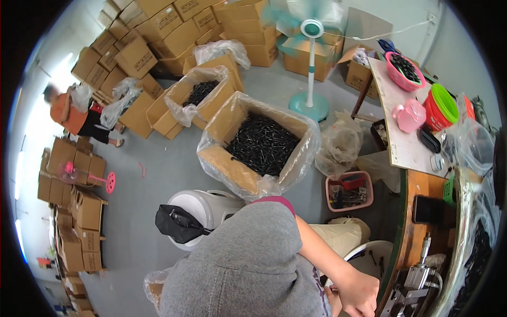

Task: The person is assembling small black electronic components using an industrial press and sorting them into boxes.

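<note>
My left arm comes out of a grey sleeve with a maroon edge, and my left hand is at the lower right. Its fingers are curled down, and whatever they may hold is hidden. Just beside it, mostly covered by the grey shirt and the left wrist, shows a bit of skin that seems to be my right hand; its fingers cannot be made out. Past the left forearm stands a white bucket with a few small black parts in it. A metal fixture sits on the wooden bench to the right.
A lined carton of black parts stands ahead, near a pink basin of tools. A dark phone lies on the bench. A teal fan and stacked cartons are farther back. Another person stands far left.
</note>
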A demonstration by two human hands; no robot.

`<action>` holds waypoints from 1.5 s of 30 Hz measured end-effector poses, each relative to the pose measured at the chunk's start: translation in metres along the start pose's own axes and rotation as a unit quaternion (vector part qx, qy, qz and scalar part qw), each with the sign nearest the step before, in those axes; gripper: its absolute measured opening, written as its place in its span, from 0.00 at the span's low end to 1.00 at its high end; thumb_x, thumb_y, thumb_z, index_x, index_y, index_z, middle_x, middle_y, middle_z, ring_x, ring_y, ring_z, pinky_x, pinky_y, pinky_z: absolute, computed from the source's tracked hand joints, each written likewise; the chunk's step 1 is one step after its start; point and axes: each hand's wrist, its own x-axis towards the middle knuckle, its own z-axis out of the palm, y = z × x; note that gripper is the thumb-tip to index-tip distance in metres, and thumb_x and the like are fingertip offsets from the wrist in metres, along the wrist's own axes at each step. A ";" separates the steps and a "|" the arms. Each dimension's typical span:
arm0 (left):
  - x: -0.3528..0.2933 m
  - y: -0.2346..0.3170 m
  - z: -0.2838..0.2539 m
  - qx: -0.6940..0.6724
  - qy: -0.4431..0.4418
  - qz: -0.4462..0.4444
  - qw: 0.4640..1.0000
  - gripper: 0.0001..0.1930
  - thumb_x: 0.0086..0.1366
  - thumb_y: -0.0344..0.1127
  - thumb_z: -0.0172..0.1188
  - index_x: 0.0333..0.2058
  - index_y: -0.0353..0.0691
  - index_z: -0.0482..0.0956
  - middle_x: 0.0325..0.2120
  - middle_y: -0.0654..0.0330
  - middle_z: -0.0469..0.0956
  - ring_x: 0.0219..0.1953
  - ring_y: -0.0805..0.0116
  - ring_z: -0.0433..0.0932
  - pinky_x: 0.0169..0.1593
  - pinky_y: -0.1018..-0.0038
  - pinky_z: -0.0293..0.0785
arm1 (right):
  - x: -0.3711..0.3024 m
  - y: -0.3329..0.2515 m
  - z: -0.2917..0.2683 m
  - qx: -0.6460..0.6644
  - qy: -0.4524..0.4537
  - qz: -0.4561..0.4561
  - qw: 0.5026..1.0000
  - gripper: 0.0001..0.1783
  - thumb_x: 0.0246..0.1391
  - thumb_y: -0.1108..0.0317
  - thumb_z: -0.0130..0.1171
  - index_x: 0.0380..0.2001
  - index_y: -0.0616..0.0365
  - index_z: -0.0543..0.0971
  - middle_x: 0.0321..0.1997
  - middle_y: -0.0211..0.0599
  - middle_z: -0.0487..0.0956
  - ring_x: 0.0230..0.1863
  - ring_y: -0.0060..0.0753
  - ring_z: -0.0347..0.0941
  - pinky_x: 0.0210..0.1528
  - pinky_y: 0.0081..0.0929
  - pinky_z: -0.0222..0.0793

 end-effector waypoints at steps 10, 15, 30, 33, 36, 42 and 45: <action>-0.004 0.011 -0.008 0.018 0.037 -0.004 0.999 0.14 0.63 0.50 0.61 0.41 0.50 0.82 0.24 0.69 0.79 0.22 0.70 0.78 0.21 0.72 0.68 | -0.005 0.015 0.022 -0.050 0.010 0.009 0.999 0.20 0.52 0.65 0.65 0.47 0.63 0.79 0.51 0.51 0.79 0.48 0.53 0.77 0.52 0.41 0.71; -0.017 0.010 0.014 -0.011 0.089 -0.028 0.996 0.04 0.63 0.39 0.60 0.35 0.48 0.80 0.17 0.70 0.73 0.19 0.70 0.75 0.19 0.71 0.66 | -0.012 0.019 0.021 -0.055 0.019 0.011 0.998 0.20 0.50 0.67 0.66 0.46 0.64 0.79 0.50 0.52 0.79 0.47 0.54 0.77 0.51 0.41 0.71; 0.064 -0.030 0.011 0.059 0.135 0.065 0.987 0.07 0.56 0.40 0.58 0.30 0.44 0.78 0.17 0.70 0.65 0.22 0.71 0.70 0.21 0.74 0.61 | -0.034 0.001 -0.018 0.077 0.120 0.082 0.986 0.19 0.47 0.71 0.68 0.44 0.64 0.80 0.42 0.54 0.81 0.45 0.57 0.77 0.49 0.43 0.71; 0.104 -0.056 -0.010 0.021 0.155 -0.006 0.988 0.10 0.51 0.34 0.66 0.34 0.43 0.82 0.31 0.64 0.80 0.32 0.66 0.79 0.33 0.71 0.77 | -0.012 -0.042 -0.104 0.081 0.194 0.064 0.976 0.14 0.47 0.75 0.66 0.40 0.61 0.81 0.41 0.49 0.82 0.43 0.50 0.78 0.48 0.38 0.71; 0.147 -0.091 -0.020 0.019 0.125 -0.028 0.992 0.08 0.54 0.29 0.66 0.35 0.42 0.83 0.33 0.61 0.83 0.38 0.61 0.79 0.44 0.68 0.74 | -0.006 -0.047 -0.171 0.063 0.313 -0.007 0.948 0.14 0.44 0.79 0.66 0.37 0.61 0.81 0.41 0.43 0.83 0.41 0.42 0.78 0.45 0.35 0.70; 0.208 -0.148 0.018 0.055 0.018 -0.040 0.998 0.08 0.56 0.33 0.65 0.35 0.42 0.83 0.37 0.56 0.80 0.44 0.54 0.76 0.49 0.64 0.73 | -0.017 -0.029 -0.279 0.048 0.541 0.007 0.840 0.09 0.50 0.82 0.62 0.36 0.67 0.81 0.38 0.42 0.84 0.38 0.30 0.79 0.44 0.22 0.72; 0.220 -0.167 0.047 0.084 0.004 -0.040 0.996 0.10 0.56 0.33 0.64 0.38 0.43 0.84 0.40 0.56 0.79 0.46 0.54 0.75 0.52 0.62 0.73 | -0.008 -0.003 -0.321 0.009 0.592 0.035 0.805 0.09 0.55 0.80 0.58 0.38 0.62 0.83 0.39 0.35 0.84 0.38 0.24 0.78 0.42 0.22 0.71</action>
